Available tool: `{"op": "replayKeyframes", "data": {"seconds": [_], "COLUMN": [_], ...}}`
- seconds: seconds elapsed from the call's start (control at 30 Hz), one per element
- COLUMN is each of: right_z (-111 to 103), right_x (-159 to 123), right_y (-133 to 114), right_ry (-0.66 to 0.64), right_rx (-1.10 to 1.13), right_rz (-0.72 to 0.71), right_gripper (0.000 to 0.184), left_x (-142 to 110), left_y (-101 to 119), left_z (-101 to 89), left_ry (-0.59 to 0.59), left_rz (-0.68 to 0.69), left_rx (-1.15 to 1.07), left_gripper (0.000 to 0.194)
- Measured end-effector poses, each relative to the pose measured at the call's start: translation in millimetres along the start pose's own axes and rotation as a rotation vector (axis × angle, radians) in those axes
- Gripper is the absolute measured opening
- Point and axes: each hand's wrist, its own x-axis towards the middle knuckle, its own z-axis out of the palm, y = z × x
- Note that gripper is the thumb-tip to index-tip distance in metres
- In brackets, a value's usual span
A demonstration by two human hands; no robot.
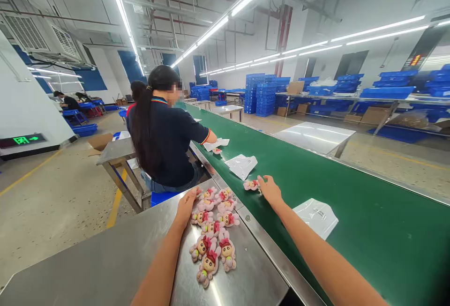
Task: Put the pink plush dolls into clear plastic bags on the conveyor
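While the right hand [270,189] is laid open on the green belt [351,212], fingertips touching one small pink doll [251,184], the left hand [186,205] is rested flat, nothing gripped, beside a cluster of dolls [214,231] on the steel table [105,259]. Clear bags [242,165] are seen further up the belt, w/ a seated co-worker [161,137] just beyond.

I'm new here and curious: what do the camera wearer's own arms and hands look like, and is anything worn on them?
Both forearms are bare as far as the picture shows: no sleeves in view. The left hand and right hand wear no gloves, and I see no watch, bracelet or ring. The arms are slim and reach in from the bottom edge.
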Motion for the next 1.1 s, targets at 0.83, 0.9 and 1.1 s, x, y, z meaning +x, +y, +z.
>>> {"op": "replayKeyframes", "data": {"seconds": [0.83, 0.9, 1.1], "right_z": [1.2, -2.1, -5.0], "right_x": [-49.8, -41.4, 27.5], "right_y": [-11.6, -19.1, -54.1], "right_ry": [-1.111, -1.059, -0.216], "right_rx": [0.034, -0.106, -0.633], "right_rz": [-0.226, -0.259, -0.410], "right_gripper": [0.052, 0.051, 0.045], "left_x": [-1.3, -1.9, -4.0], "left_y": [1.8, 2.8, 8.1], "left_z": [0.9, 0.4, 1.3], "left_ry": [-0.039, -0.045, -0.036], "left_rz": [-0.021, -0.022, -0.042], "left_rx": [-0.023, -0.024, -0.017], "left_gripper": [0.058, 0.057, 0.054]}}
